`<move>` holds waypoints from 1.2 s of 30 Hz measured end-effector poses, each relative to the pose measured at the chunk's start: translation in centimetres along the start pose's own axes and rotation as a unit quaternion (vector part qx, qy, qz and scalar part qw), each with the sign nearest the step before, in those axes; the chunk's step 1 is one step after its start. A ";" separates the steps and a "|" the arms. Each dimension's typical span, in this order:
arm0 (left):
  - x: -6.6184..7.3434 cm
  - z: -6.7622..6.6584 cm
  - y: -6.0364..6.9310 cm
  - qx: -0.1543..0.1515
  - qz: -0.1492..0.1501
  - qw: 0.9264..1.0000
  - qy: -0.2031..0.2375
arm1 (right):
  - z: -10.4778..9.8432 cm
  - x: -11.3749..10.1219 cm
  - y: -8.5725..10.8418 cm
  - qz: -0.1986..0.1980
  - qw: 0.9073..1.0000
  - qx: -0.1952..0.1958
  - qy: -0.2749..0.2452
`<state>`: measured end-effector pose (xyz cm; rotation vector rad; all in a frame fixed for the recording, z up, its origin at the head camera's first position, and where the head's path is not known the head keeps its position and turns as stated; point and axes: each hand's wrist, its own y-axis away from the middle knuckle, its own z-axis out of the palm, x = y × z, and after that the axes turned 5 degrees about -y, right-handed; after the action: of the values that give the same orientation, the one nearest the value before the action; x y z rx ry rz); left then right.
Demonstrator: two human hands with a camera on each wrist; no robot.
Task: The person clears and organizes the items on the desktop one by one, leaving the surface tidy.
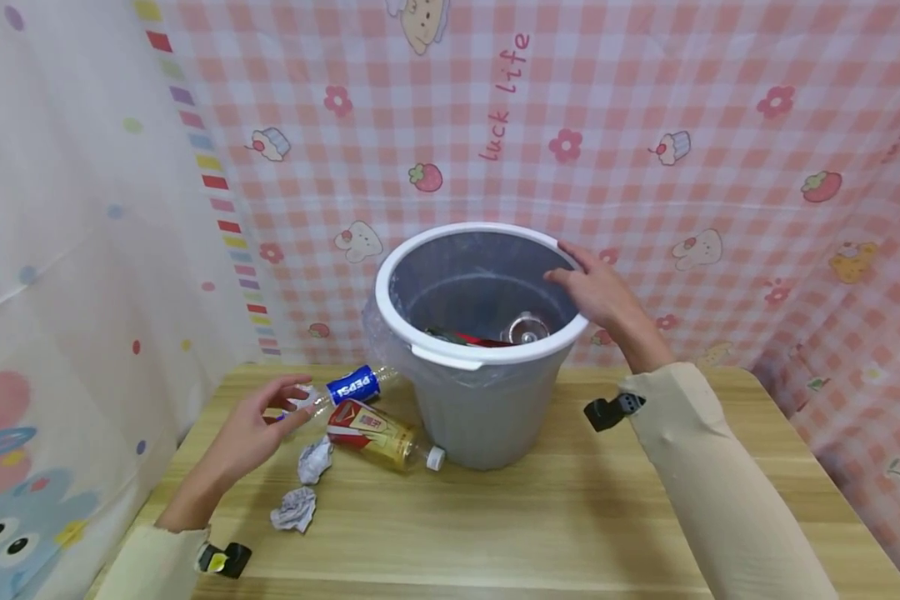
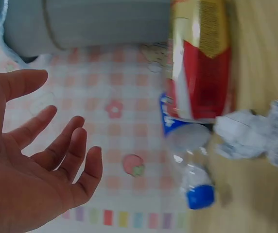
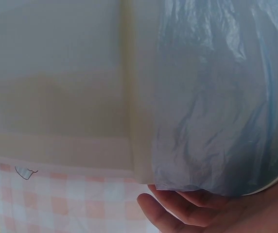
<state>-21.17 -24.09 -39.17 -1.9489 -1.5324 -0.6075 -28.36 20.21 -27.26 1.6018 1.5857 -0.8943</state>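
Note:
A grey trash can [image 1: 487,417] with a white rim and a clear plastic liner [image 3: 212,107] stands on the table. At its right side my right hand [image 1: 600,292] grips the rim, thumb inside and fingers outside. My left hand [image 1: 247,437] is in the air left of the can, fingers spread and loosely bent, holding nothing. Near it lie a Pepsi bottle [image 1: 354,384] with a blue cap [image 2: 200,196] and a red-and-yellow-labelled drink bottle [image 1: 375,433] with a white cap. Two crumpled papers, one nearer [image 1: 295,509] and one farther [image 1: 315,461], lie below these bottles.
Inside the can are a clear plastic item [image 1: 528,328] and something red and dark [image 1: 480,340], partly hidden by the rim. The wooden table [image 1: 540,533] ends against a pink checked cloth [image 1: 495,108] at the back, with a white patterned cloth [image 1: 67,275] on the left.

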 end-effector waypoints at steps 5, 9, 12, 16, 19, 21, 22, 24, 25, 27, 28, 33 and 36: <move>-1.8 0.6 0.8 -0.014 -0.015 1.000 0.005 | 0.0 0.1 0.0 -0.004 1.000 0.000 -0.001; -2.9 0.7 1.5 -0.018 -0.022 1.000 0.004 | 0.1 0.0 -0.1 -0.006 1.000 -0.005 -0.006; -3.6 0.9 2.1 -0.027 -0.036 0.999 -0.001 | 0.1 0.0 0.0 -0.005 1.000 -0.005 -0.003; -4.5 1.0 2.7 -0.038 -0.063 0.997 -0.005 | 0.1 -0.1 0.0 0.002 1.000 -0.002 0.002; -5.0 1.0 3.0 -0.046 -0.070 0.997 -0.003 | 0.0 -0.1 0.0 0.002 1.000 -0.001 0.006; -5.4 0.9 3.1 -0.053 -0.070 0.996 -0.003 | 0.0 0.0 -0.1 0.002 1.000 -0.001 0.007; -5.5 0.9 3.2 -0.060 -0.072 0.996 -0.001 | 0.0 0.0 -0.1 0.002 1.000 -0.002 0.007; -5.7 1.0 3.2 -0.073 -0.075 0.994 0.002 | 0.0 0.0 -0.1 0.001 1.000 -0.003 0.005; -5.9 1.0 3.3 -0.080 -0.079 0.994 0.005 | 0.0 0.0 -0.1 0.001 1.000 -0.003 0.004; -6.1 1.2 3.4 -0.090 -0.087 0.992 0.008 | 0.1 -0.1 -0.1 0.002 1.000 -0.004 0.002; -6.1 1.2 3.5 -0.096 -0.091 0.991 0.011 | 0.1 -0.1 -0.1 0.003 1.000 -0.004 0.002; -6.7 1.9 3.7 -0.116 -0.095 0.988 0.033 | 0.1 -0.1 0.0 0.006 1.000 -0.002 0.001; -7.3 2.4 3.8 -0.138 -0.081 0.986 0.049 | 0.0 -0.1 0.0 0.005 1.000 -0.001 0.000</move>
<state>-19.16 -28.28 -46.36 -1.9687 -1.6256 -1.0178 -28.37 20.20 -27.20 1.6062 1.5769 -0.8871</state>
